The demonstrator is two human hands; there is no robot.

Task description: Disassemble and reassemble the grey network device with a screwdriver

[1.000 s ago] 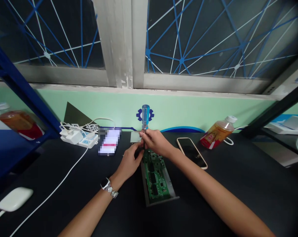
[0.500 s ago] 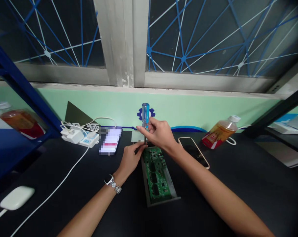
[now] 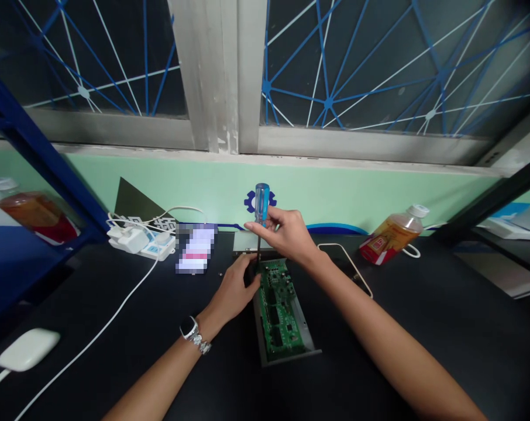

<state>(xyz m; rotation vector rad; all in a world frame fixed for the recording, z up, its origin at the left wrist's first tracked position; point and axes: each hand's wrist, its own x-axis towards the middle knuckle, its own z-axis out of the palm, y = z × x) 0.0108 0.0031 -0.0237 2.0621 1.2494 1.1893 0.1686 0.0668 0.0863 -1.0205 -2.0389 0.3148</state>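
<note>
My right hand (image 3: 289, 234) is closed round a screwdriver (image 3: 261, 202) with a clear blue handle, held upright with its shaft pointing down. The tip is near the far left corner of a green circuit board (image 3: 280, 310) in a metal tray (image 3: 307, 327); what it touches is hidden. My left hand (image 3: 236, 289) is at that corner, thumb and forefinger apart on either side of the shaft's lower end. Its thumb reaches the board's left edge. Behind the board lies a flat silvery box (image 3: 246, 241), partly covered by my hands.
A lit phone (image 3: 198, 251) and a white power strip (image 3: 159, 247) with cables lie to the left. A tiny shiny piece (image 3: 220, 274) lies near my left hand. Rightward are a light-rimmed phone (image 3: 346, 263) and a drink bottle (image 3: 392, 234). A white charger (image 3: 28, 349) sits at near left.
My left thumb and forefinger have spread apart from their pinch near the screwdriver's tip, and the hand has drawn slightly nearer. The screwdriver has shifted slightly right. The board stays put.
</note>
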